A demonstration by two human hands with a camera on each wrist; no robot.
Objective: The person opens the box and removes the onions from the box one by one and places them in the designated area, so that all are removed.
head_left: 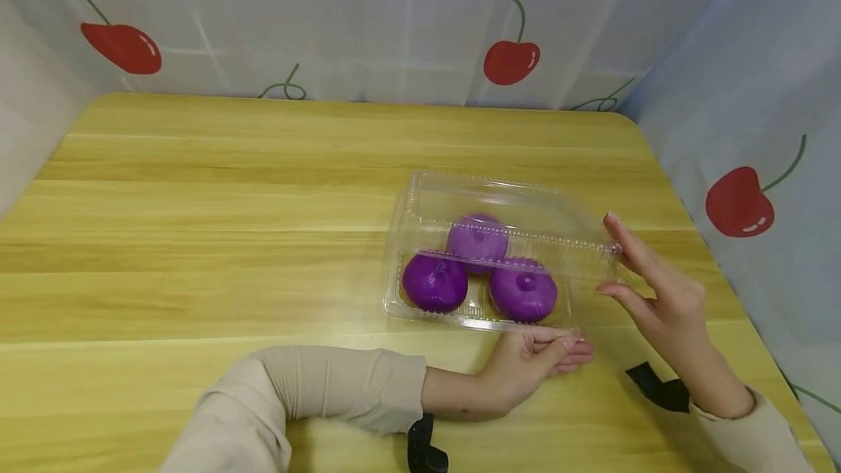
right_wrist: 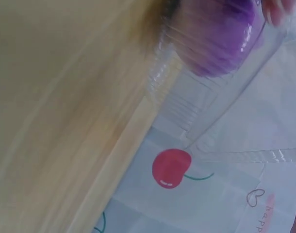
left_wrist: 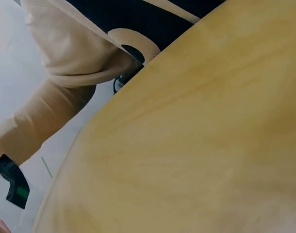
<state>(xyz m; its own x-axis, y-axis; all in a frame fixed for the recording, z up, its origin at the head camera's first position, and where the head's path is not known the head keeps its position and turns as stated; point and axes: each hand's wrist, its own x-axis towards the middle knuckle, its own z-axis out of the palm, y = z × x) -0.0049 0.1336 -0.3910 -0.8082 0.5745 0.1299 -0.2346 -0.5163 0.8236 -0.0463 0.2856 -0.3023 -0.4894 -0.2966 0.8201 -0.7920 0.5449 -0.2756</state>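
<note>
A clear hinged plastic container (head_left: 453, 321) lies right of the table's middle. Three glossy purple onions (head_left: 525, 290) sit in its base, one behind two. Its see-through lid (head_left: 515, 199) is raised at a slant above them, hinged along the back. At the front right corner, my left hand (head_left: 522, 371) pinches the base's rim between thumb and fingers. My right hand (head_left: 670, 305) holds the lid's right front corner, thumb below and forefinger above. In the right wrist view, an onion (right_wrist: 213, 41) shows through the clear wall; the left wrist view looks mostly at bare tabletop.
The wood-grain table (head_left: 197, 254) has rounded back corners. A pale curtain with cherry prints (head_left: 394, 28) hangs behind it, and a bluish one (head_left: 736, 115) on the right. A black strap piece (head_left: 660, 389) hangs from the right wrist, another (head_left: 425, 447) from the left.
</note>
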